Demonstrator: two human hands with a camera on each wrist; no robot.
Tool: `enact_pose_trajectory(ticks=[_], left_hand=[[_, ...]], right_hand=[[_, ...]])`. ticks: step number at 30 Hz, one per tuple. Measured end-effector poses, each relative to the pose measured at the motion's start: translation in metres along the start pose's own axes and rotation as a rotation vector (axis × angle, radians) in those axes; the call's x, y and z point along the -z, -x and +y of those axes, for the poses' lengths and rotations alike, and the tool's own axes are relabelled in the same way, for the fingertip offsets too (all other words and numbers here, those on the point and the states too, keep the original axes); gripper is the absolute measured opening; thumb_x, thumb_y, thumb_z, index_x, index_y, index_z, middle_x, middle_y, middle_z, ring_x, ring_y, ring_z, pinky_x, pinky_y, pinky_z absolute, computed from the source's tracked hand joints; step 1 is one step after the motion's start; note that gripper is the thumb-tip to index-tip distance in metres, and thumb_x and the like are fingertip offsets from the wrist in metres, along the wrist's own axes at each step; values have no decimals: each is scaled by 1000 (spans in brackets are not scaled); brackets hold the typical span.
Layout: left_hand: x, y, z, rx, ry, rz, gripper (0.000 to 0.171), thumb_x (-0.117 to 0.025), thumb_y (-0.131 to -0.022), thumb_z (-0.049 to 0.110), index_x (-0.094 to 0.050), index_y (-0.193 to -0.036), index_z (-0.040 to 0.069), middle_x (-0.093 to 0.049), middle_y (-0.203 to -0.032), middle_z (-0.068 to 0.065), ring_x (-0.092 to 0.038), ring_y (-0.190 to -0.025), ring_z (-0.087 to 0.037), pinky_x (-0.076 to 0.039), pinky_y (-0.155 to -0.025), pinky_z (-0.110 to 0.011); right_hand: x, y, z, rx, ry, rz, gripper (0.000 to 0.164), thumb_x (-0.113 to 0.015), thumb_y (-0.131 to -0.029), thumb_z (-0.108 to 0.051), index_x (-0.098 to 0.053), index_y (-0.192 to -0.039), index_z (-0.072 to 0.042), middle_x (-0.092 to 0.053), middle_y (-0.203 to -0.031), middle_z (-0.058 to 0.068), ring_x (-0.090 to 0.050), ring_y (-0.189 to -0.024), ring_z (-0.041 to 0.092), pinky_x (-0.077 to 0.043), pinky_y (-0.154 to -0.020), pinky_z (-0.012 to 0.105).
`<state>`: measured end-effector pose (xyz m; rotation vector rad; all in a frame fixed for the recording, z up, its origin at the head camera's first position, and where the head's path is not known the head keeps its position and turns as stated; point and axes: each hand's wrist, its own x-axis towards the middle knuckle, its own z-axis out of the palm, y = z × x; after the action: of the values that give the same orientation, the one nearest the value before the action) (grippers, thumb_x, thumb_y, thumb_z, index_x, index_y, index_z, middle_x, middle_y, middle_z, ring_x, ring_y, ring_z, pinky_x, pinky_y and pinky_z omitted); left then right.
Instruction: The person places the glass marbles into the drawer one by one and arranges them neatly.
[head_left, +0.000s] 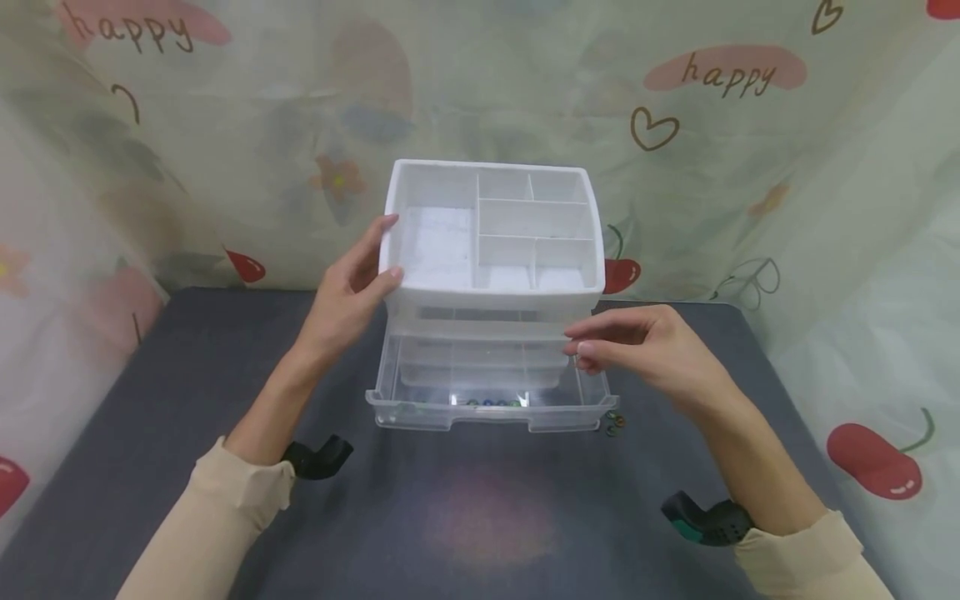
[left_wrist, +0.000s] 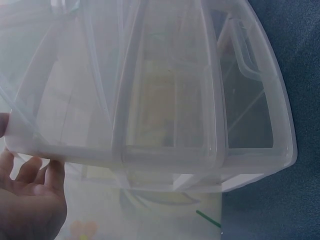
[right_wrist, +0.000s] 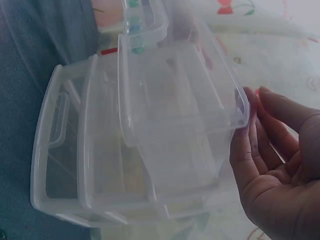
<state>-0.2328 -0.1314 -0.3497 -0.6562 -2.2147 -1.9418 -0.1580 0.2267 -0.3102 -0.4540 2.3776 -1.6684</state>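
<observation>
A white storage box with clear drawers [head_left: 491,301] stands in front of me, its divided tray on top. My left hand [head_left: 350,283] grips the tray's left side, thumb on the rim. One clear drawer [head_left: 491,414] is pulled far out, and several small marbles [head_left: 491,403] lie along its front. My right hand [head_left: 651,346] is at the drawer's right rim, thumb and fingertips brought close together. In the right wrist view the fingertips [right_wrist: 263,91] overlap the drawer's corner. I cannot tell whether they pinch something small.
Several more marbles [head_left: 614,422] lie on the dark table [head_left: 300,517], just right of the drawer's front corner. Two other drawers [right_wrist: 107,135] sit pushed in below. A patterned curtain [head_left: 480,92] hangs close behind the box and along both sides.
</observation>
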Motion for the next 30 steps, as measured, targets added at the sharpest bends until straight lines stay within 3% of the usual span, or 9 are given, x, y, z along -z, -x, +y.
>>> enact_pose_trajectory(ticks=[6, 20, 30], left_hand=[[0, 1, -1, 0, 11, 0, 59, -57, -100, 7, -38, -154, 20, -38, -156, -13, -45, -137, -28, -44, -97, -27], [0, 1, 0, -6, 13, 3, 59, -57, -101, 6, -39, -154, 21, -38, -156, -10, -45, -136, -27, -44, -98, -28], [-1, 1, -2, -36, 44, -12, 58, -55, -101, 5, -38, -155, 19, -36, -157, -12, -42, -139, -27, -44, -97, -25]], right_hand=[[11, 11, 11, -8, 20, 49, 31, -73, -91, -14, -70, -116, 5, -75, -102, 8, -71, -87, 27, -56, -80, 34], [30, 28, 45, -67, 97, 102, 29, -71, -94, -19, -71, -117, -2, -75, -105, 6, -70, -90, 22, -53, -84, 28], [32, 38, 85, -63, 112, 190, 27, -73, -92, -19, -72, -114, -4, -74, -103, 6, -70, -89, 17, -53, -82, 25]])
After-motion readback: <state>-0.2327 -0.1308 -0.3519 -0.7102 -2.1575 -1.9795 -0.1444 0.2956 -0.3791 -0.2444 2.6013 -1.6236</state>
